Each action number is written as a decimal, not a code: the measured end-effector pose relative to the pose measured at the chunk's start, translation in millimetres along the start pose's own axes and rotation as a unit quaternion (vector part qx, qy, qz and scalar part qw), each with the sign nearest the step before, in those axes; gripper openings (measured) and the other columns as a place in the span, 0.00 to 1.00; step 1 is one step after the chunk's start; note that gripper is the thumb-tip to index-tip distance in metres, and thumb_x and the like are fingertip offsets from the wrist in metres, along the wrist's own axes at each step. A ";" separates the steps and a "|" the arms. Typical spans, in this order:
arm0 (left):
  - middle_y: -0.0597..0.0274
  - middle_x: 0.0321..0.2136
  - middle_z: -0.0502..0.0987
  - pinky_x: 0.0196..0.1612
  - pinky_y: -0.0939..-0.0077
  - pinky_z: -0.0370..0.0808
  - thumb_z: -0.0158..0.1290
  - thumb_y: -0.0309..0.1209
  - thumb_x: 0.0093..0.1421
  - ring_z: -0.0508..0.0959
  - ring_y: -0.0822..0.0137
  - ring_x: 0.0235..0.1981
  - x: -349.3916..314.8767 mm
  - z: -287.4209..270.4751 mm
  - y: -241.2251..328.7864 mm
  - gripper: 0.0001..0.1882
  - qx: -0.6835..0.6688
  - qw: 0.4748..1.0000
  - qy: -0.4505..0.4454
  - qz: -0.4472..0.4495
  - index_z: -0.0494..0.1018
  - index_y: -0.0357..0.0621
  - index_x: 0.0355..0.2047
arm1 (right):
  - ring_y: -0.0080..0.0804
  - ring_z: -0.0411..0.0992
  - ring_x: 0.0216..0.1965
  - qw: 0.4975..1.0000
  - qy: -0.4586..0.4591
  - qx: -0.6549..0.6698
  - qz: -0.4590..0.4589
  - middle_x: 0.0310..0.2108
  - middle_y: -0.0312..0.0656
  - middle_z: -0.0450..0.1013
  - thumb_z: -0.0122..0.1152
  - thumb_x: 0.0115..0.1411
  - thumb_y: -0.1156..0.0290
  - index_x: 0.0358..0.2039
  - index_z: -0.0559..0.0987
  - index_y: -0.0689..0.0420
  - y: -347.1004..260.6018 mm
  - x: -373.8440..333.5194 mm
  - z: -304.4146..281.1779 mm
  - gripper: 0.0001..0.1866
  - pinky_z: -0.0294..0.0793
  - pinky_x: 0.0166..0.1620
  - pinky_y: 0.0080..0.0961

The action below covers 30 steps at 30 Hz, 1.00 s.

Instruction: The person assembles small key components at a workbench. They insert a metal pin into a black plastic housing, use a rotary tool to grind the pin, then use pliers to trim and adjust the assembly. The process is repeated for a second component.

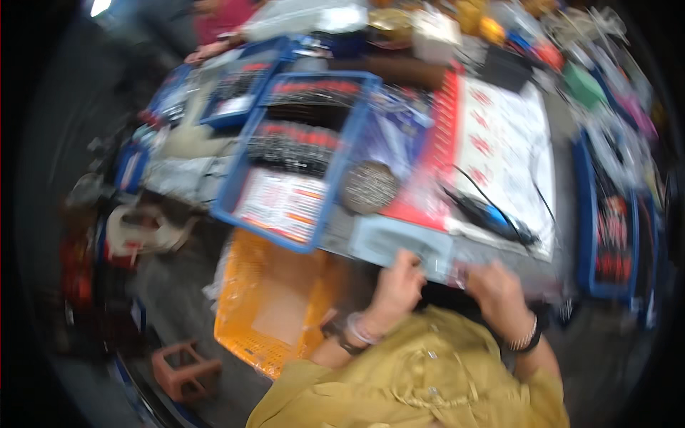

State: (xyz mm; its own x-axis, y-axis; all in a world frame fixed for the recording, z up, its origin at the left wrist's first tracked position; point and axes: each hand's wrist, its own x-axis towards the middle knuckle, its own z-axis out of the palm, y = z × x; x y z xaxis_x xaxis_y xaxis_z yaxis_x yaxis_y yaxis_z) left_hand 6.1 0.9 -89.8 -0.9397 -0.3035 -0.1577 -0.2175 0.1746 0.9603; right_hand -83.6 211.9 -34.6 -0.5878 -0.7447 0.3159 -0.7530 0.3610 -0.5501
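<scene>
At the table's near edge, my left hand (399,284) is closed with its fingertips together, just in front of a pale blue-grey tray (378,239). Blur hides what it pinches. To its right, my right hand (496,291) is curled shut near a small clear, reddish bit (460,272) at its fingertips, too smeared to name. A black corded handheld tool (492,217) with a blue patch lies beyond my hands, on a white sheet with red print (503,135). A round tin of small metallic pieces (369,187) stands behind the tray.
On the left, a blue crate (325,207) holds black-and-red packed items and printed cards. Below it stands an orange perforated basket (239,303). Another blue crate (586,214) is at the right. A reddish stool (185,371) sits on the floor. Another person's arm (214,50) shows at the far left.
</scene>
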 end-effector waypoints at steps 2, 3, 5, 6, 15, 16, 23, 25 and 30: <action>0.64 0.22 0.71 0.21 0.83 0.72 0.49 0.26 0.65 0.73 0.76 0.19 10.2 -2.6 11.0 0.09 -0.088 0.995 0.005 -0.037 0.66 0.39 0.45 | 0.53 0.72 0.32 0.979 0.117 -0.062 0.154 0.33 0.53 0.73 0.59 0.56 0.80 0.40 0.76 0.61 35.4 -23.7 -29.0 0.10 0.71 0.34 0.39; 0.66 0.22 0.70 0.22 0.85 0.73 0.49 0.26 0.66 0.74 0.76 0.20 16.9 -5.9 15.8 0.09 -0.160 0.987 0.007 -0.031 0.66 0.39 0.45 | 0.54 0.72 0.35 0.955 0.166 -0.119 0.216 0.35 0.53 0.73 0.57 0.60 0.78 0.40 0.75 0.62 56.7 -33.9 -45.7 0.08 0.72 0.36 0.38; 0.64 0.27 0.72 0.26 0.82 0.75 0.50 0.25 0.65 0.74 0.77 0.22 39.5 -5.3 23.7 0.08 -0.157 0.988 0.000 -0.001 0.68 0.35 0.42 | 0.55 0.72 0.36 0.917 0.256 -0.191 0.237 0.34 0.53 0.72 0.56 0.62 0.74 0.41 0.72 0.64 107.5 -43.2 -63.2 0.09 0.71 0.38 0.41; 0.65 0.27 0.73 0.28 0.82 0.76 0.50 0.24 0.64 0.75 0.76 0.23 53.3 -3.2 27.2 0.10 -0.158 0.987 -0.020 0.010 0.69 0.34 0.44 | 0.55 0.71 0.37 0.905 0.243 -0.205 0.283 0.34 0.53 0.71 0.55 0.63 0.73 0.42 0.72 0.63 126.6 -45.8 -69.2 0.09 0.70 0.39 0.42; 0.65 0.19 0.75 0.25 0.77 0.70 0.59 0.27 0.54 0.73 0.75 0.21 148.3 14.3 6.3 0.17 0.199 0.975 0.016 0.095 0.75 0.30 0.43 | 0.49 0.73 0.41 0.993 0.104 -0.047 0.029 0.37 0.51 0.73 0.56 0.52 0.81 0.40 0.74 0.63 63.7 -8.3 -20.8 0.13 0.72 0.48 0.40; 0.64 0.18 0.75 0.25 0.77 0.70 0.59 0.27 0.55 0.73 0.76 0.20 151.0 15.8 3.0 0.17 0.242 0.963 0.019 0.113 0.75 0.32 0.44 | 0.47 0.72 0.45 0.995 0.070 -0.065 -0.008 0.41 0.51 0.73 0.57 0.51 0.79 0.41 0.74 0.62 58.9 -1.4 -8.1 0.14 0.72 0.50 0.38; 0.51 0.30 0.75 0.34 0.63 0.73 0.60 0.29 0.55 0.76 0.55 0.29 142.4 23.8 7.6 0.17 0.325 0.925 0.080 0.179 0.75 0.36 0.44 | 0.42 0.71 0.42 0.950 0.141 -0.264 0.084 0.38 0.47 0.69 0.57 0.53 0.75 0.48 0.71 0.60 115.1 27.6 21.8 0.20 0.74 0.44 0.36; 0.49 0.34 0.74 0.36 0.63 0.73 0.58 0.28 0.56 0.76 0.55 0.31 127.6 28.0 20.5 0.16 0.353 0.899 0.137 0.221 0.74 0.36 0.45 | 0.47 0.71 0.46 0.961 0.031 -0.183 0.207 0.43 0.50 0.70 0.63 0.53 0.71 0.57 0.65 0.56 122.6 33.0 10.9 0.31 0.74 0.46 0.38; 0.57 0.39 0.76 0.40 0.73 0.75 0.55 0.27 0.63 0.76 0.68 0.39 69.2 55.0 51.7 0.14 0.036 0.982 -0.064 0.174 0.73 0.34 0.48 | 0.32 0.73 0.31 0.897 0.057 0.296 0.322 0.34 0.41 0.72 0.67 0.53 0.69 0.57 0.67 0.63 119.4 40.0 -35.1 0.32 0.76 0.37 0.25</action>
State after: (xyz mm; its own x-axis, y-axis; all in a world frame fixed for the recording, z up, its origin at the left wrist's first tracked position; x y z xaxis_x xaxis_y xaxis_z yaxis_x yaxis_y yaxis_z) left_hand -84.7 40.5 -63.7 -0.9848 -0.0952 0.1450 0.1086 0.3139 0.9432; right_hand -207.4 244.9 -60.5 -0.8963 -0.4146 -0.1573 0.0237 0.3095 -0.9506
